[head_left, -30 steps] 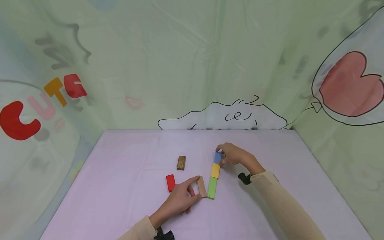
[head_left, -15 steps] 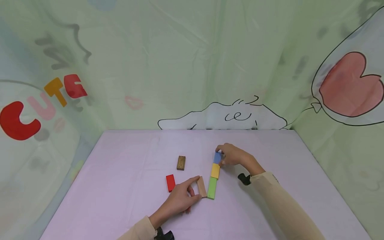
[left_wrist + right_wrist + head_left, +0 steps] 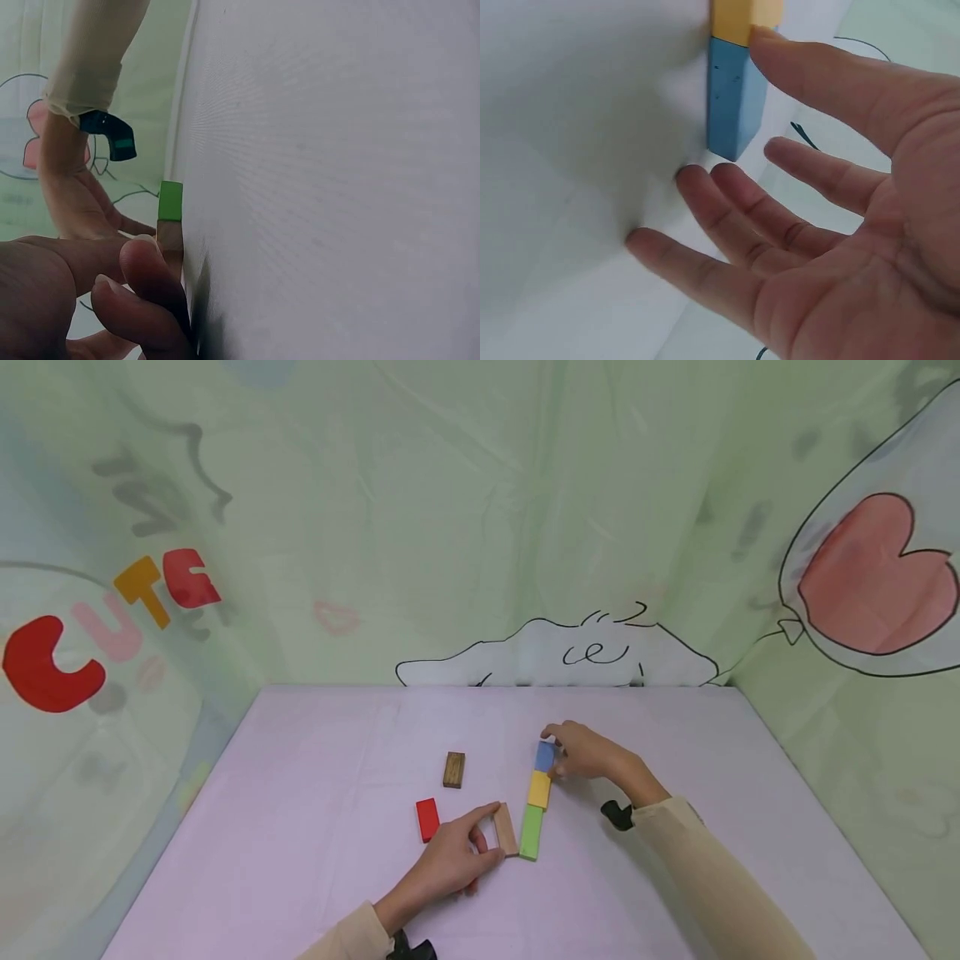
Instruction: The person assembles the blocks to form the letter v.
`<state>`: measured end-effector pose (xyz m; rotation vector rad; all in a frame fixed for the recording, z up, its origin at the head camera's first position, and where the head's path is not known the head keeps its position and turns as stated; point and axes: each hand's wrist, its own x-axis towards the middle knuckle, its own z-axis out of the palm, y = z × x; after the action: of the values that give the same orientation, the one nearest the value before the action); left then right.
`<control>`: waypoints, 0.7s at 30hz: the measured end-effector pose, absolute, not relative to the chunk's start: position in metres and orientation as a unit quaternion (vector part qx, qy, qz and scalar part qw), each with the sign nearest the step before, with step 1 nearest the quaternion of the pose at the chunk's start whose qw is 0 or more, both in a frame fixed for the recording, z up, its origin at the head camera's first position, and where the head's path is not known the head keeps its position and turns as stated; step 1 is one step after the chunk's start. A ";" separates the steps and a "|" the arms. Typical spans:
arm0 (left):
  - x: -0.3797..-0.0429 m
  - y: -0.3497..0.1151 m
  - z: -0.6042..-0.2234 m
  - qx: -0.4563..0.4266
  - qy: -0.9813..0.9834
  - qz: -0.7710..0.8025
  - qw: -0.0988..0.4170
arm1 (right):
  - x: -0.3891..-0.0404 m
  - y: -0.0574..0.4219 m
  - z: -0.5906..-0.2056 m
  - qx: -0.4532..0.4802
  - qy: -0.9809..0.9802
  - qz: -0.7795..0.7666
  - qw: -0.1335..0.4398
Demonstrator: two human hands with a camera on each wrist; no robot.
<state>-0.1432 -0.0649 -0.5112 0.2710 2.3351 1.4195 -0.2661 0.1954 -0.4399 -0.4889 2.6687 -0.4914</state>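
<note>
A blue block [image 3: 545, 756], a yellow block [image 3: 538, 790] and a green block [image 3: 531, 832] lie end to end in a row on the table. Beside the green one, a plain wooden block [image 3: 506, 829] lies slightly slanted, its near end close to the row. My left hand [image 3: 453, 860] pinches this wooden block by its ends, index finger at the far end and thumb at the near end. By the blue block is my right hand [image 3: 840, 247], fingers spread. Its thumb is at the blue-yellow joint; the fingers sit around the blue block's far end without visible grip.
A red block [image 3: 427, 820] lies left of my left hand, partly behind it. Farther back is a dark brown wooden block [image 3: 453, 770]. The table [image 3: 315, 777] has a pale lilac cover, and a printed green curtain [image 3: 450, 527] rises behind it.
</note>
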 end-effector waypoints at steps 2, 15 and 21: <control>-0.143 -0.065 -0.511 0.096 0.834 0.506 0.198 | -0.263 0.196 -0.442 -0.172 0.951 -0.180 0.182; -0.141 -0.065 -0.510 0.095 0.830 0.512 0.202 | -0.227 0.201 -0.457 -0.186 0.946 -0.252 0.081; -0.141 -0.066 -0.509 0.096 0.830 0.511 0.201 | -0.208 0.195 -0.464 -0.168 0.934 -0.311 0.053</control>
<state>-0.1412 -0.0661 -0.5095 0.2687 2.3194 1.4287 -0.2080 0.1955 -0.4645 -0.5114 2.8383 -0.9469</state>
